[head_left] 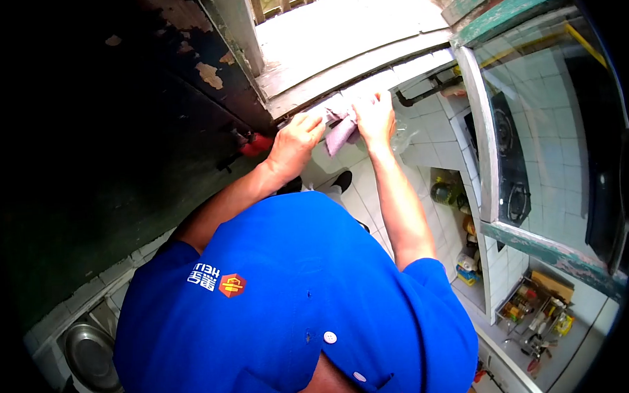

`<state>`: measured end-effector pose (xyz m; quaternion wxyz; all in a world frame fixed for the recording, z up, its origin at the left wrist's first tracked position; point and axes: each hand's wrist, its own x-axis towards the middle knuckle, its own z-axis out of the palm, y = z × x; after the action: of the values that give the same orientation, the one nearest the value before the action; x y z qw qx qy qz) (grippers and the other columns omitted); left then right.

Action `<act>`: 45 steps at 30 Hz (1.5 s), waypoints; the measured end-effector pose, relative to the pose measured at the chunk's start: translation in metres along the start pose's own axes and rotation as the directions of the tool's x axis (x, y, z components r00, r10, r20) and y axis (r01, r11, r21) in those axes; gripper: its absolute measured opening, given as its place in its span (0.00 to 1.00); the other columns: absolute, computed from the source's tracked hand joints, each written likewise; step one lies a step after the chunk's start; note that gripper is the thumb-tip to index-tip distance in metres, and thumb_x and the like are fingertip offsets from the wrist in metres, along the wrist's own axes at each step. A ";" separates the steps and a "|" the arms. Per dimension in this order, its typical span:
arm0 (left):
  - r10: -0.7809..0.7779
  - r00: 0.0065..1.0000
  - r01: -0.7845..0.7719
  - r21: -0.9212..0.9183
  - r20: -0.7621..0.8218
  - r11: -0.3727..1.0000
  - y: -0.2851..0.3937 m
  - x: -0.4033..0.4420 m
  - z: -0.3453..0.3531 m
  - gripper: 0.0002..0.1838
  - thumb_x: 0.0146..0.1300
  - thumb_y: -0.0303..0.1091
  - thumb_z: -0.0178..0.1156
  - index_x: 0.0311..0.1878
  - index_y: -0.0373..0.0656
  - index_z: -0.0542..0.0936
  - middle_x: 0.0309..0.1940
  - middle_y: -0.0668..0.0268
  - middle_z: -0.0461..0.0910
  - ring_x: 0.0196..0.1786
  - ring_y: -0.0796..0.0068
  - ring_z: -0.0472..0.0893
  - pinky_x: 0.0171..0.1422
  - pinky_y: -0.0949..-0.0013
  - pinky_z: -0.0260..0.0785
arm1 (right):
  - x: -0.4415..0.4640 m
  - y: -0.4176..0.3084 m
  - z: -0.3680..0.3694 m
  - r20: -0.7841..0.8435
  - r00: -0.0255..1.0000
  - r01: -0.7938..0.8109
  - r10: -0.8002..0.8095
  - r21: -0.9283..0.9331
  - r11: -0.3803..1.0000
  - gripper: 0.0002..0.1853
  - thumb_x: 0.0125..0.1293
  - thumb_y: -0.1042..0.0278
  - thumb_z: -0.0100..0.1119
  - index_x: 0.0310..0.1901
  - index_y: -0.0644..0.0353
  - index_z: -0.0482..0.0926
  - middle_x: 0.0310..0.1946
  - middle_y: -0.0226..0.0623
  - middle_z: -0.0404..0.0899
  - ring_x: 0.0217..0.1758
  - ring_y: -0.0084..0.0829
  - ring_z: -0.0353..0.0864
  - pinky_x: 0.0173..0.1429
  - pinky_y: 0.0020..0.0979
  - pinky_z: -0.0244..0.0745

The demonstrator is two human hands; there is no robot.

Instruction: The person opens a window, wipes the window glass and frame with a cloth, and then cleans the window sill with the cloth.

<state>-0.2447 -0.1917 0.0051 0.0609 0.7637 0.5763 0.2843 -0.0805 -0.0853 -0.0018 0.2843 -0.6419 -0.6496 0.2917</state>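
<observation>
One windowsill (350, 29), perhaps white; tiled floor (360, 203).

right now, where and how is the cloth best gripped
Probably pinch the cloth by its loose flap, coming from the shirt side: that end juts shirtward between left hand and right hand, while the rest looks bunched.
</observation>
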 end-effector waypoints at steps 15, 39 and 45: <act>0.015 1.000 -0.015 -0.010 0.027 1.000 0.002 -0.011 -0.003 0.19 0.48 0.21 0.57 0.46 0.36 0.80 0.52 0.57 0.78 0.57 0.57 0.76 0.55 0.62 0.75 | -0.001 0.002 0.003 -0.056 0.998 0.004 -0.002 0.040 0.999 0.24 0.54 0.51 0.67 0.45 0.57 0.73 0.35 0.48 0.83 0.42 0.49 0.82 0.46 0.45 0.74; 0.041 0.992 -0.052 0.091 0.118 0.994 0.010 -0.021 0.003 0.15 0.50 0.28 0.58 0.43 0.38 0.81 0.60 0.47 0.70 0.64 0.49 0.71 0.62 0.58 0.71 | 0.001 0.003 0.001 -0.014 0.999 0.041 -0.041 -0.026 0.999 0.24 0.54 0.50 0.67 0.46 0.57 0.73 0.39 0.49 0.83 0.44 0.49 0.82 0.48 0.45 0.73; 0.029 0.992 -0.037 0.066 0.121 0.997 0.011 -0.023 0.002 0.15 0.50 0.27 0.58 0.43 0.38 0.81 0.60 0.48 0.69 0.65 0.49 0.70 0.63 0.57 0.70 | 0.000 0.003 -0.002 0.003 0.995 0.101 -0.101 -0.058 0.993 0.24 0.54 0.51 0.66 0.47 0.56 0.73 0.38 0.49 0.83 0.44 0.50 0.82 0.48 0.44 0.73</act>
<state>-0.2380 -0.2155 -0.0003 0.0646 0.7906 0.5681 0.2192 -0.0763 -0.0850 -0.0027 0.2800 -0.6161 -0.6896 0.2579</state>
